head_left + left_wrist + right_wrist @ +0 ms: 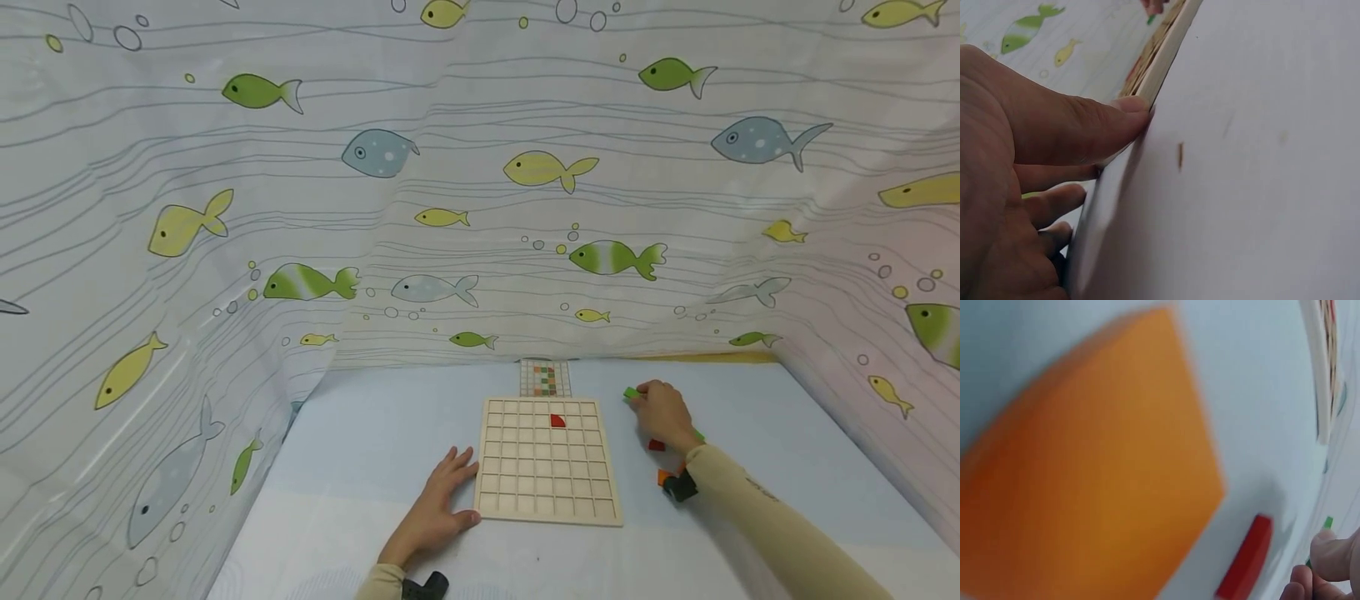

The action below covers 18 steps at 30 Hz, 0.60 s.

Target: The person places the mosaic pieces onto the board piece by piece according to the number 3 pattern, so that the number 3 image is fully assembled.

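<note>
A square wooden grid board [547,462] lies on the table, with one red quarter-round piece [557,421] in a cell of its upper part. My left hand [438,504] rests beside the board's left edge, fingers spread. In the left wrist view its thumb [1104,128] touches the board's rim [1169,56]. Right of the board, my right hand [663,414] pinches a small green block [632,392] between thumb and fingers. Close to that hand are a red block [657,446] and an orange block [664,477], which looms large in the right wrist view.
Behind the board lies a pattern card [545,379] with coloured squares on a grid. Another green piece [699,435] shows partly behind the right wrist. A fish-printed curtain [487,250] encloses the table at the back and sides.
</note>
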Tool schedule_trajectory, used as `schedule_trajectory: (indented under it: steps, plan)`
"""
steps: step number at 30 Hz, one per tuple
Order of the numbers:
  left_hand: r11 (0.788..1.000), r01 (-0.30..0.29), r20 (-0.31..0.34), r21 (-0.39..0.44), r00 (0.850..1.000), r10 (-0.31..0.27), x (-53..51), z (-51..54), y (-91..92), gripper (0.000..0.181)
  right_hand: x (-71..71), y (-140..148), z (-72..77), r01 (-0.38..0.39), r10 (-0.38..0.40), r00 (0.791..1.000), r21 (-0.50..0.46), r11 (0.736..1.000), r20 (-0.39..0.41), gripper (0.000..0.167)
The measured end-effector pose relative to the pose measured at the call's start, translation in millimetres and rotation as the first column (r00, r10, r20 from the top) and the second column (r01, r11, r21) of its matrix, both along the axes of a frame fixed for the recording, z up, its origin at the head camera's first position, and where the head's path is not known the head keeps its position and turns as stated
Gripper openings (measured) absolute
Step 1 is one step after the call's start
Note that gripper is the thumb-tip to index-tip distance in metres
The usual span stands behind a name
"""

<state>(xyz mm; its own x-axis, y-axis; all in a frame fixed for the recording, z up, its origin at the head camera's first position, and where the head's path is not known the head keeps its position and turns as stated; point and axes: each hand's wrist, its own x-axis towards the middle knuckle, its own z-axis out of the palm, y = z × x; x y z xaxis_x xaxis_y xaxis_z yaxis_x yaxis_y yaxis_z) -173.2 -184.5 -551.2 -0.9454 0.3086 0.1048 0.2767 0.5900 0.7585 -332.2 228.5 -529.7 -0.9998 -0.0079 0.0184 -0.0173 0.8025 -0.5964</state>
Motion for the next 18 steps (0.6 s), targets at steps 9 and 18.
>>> schedule_trajectory:
  steps: [9,18]
  plan:
    - [1.000,0.003,-0.015,-0.002,1.000,-0.003,-0.9,0.7,1.7,0.074,0.3,-11.6,4.9,-0.138,0.138,0.984,0.001,0.990,-0.113,0.030]
    - [1.000,0.000,-0.010,-0.013,1.000,0.000,-0.5,-1.4,0.2,0.074,6.9,-25.8,4.9,-0.239,0.234,0.959,-0.015,0.971,-0.158,0.027]
